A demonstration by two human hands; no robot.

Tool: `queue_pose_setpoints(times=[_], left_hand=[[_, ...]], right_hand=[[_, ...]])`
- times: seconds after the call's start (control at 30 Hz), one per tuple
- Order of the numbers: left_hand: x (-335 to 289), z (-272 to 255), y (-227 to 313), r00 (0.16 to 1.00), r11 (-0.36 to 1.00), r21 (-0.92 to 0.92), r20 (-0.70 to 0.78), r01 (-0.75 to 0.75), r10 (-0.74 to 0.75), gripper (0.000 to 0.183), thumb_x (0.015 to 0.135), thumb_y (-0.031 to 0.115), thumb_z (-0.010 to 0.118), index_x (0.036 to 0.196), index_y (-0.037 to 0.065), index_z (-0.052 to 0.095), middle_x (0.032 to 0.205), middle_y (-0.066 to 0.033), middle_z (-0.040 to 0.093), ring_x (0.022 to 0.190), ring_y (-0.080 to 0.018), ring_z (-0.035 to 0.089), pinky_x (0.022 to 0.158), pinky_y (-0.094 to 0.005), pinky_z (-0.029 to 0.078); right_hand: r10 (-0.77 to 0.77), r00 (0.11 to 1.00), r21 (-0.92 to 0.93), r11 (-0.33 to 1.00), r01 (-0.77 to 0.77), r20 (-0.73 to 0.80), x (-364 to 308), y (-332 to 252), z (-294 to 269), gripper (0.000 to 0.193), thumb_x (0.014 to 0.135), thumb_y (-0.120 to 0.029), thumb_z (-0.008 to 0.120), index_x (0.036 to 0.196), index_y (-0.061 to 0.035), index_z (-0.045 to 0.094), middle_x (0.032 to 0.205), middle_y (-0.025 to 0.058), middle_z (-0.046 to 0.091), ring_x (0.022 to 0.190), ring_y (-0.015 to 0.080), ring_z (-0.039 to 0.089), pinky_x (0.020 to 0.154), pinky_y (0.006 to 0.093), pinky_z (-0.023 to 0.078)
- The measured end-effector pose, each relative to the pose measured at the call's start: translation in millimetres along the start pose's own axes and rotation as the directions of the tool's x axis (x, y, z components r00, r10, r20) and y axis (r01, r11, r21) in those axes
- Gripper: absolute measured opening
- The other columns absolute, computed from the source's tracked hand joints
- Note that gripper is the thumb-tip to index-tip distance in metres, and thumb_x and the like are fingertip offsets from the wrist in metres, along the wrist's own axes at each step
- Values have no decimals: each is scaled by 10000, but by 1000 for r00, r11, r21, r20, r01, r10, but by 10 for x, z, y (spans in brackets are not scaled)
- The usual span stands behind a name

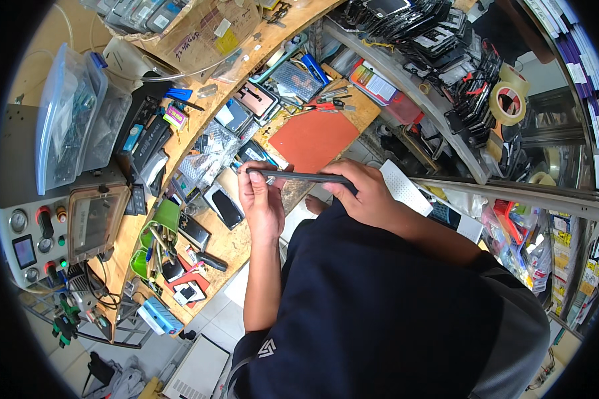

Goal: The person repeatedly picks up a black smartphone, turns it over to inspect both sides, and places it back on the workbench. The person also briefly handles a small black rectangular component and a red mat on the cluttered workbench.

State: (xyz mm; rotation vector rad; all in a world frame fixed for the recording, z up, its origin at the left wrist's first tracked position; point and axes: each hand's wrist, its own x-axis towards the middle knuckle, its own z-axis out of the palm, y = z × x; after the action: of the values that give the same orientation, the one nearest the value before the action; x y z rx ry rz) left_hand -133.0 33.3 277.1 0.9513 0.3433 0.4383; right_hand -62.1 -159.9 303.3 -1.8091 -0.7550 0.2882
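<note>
Between my two hands is a thin, dark, flat device (pixel 301 176), seen almost edge-on, so its face is hidden and I cannot tell whether it is a phone or a tablet. My left hand (pixel 260 193) grips its left end, thumb against the near side. The right end is pinched by my right hand (pixel 358 188), with the fingers behind it. It is held level above the bench edge, in front of my dark shirt. Beyond it lies an orange-red mat (pixel 311 141). A phone with a black screen (pixel 226 206) rests on the bench beside my left hand.
Hand tools (pixel 329 103) lie past the mat. Green holders (pixel 161 229) with tools stand at left, near a machine with gauges (pixel 30 233). Clear plastic boxes (pixel 63 126) stand behind. A shelf at right carries stacked phone parts (pixel 432 46) and tape rolls (pixel 509 103).
</note>
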Motion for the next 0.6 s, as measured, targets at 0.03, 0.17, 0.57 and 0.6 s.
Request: queue_pose_setpoints(times=[0.03, 0.17, 0.57, 0.6], left_hand=[[11, -29, -75, 996, 998, 23, -67, 59, -58, 264, 1053, 338, 548, 1135, 88, 527, 1019, -27, 529, 963, -141, 555, 897, -393, 514], [196, -248, -505, 992, 790, 600, -77, 128, -102, 347, 999, 302, 663, 1148, 1, 576, 1013, -58, 627, 936, -140, 586, 845, -297, 487], [1241, -1056, -2258, 982, 42, 998, -61, 54, 177, 156, 865, 92, 665, 973, -14, 628, 965, -201, 640, 961, -387, 598, 900, -489, 447], [1339, -949, -2311, 986, 34, 996, -87, 82, 144, 189, 877, 123, 659, 1003, -14, 625, 1023, -224, 624, 1007, -411, 576, 908, -499, 440]], right_hand=[[36, 998, 18, 999, -35, -52, -10, 44, 42, 248, 905, -90, 707, 1122, -2, 626, 963, 140, 705, 838, 294, 714, 731, 366, 545], [361, 928, 126, 929, -349, -92, -46, 858, 289, 214, 928, -62, 666, 1119, 10, 603, 978, 87, 688, 912, 143, 654, 799, 317, 515], [798, 584, 1, 591, -807, -150, 56, 2782, 1115, 193, 909, -117, 712, 1045, 2, 644, 999, 166, 722, 948, 285, 708, 802, 395, 549], [757, 614, -256, 563, -786, -224, 108, 2682, 1024, 210, 889, -152, 744, 996, 4, 654, 954, 185, 728, 915, 310, 717, 786, 405, 553]])
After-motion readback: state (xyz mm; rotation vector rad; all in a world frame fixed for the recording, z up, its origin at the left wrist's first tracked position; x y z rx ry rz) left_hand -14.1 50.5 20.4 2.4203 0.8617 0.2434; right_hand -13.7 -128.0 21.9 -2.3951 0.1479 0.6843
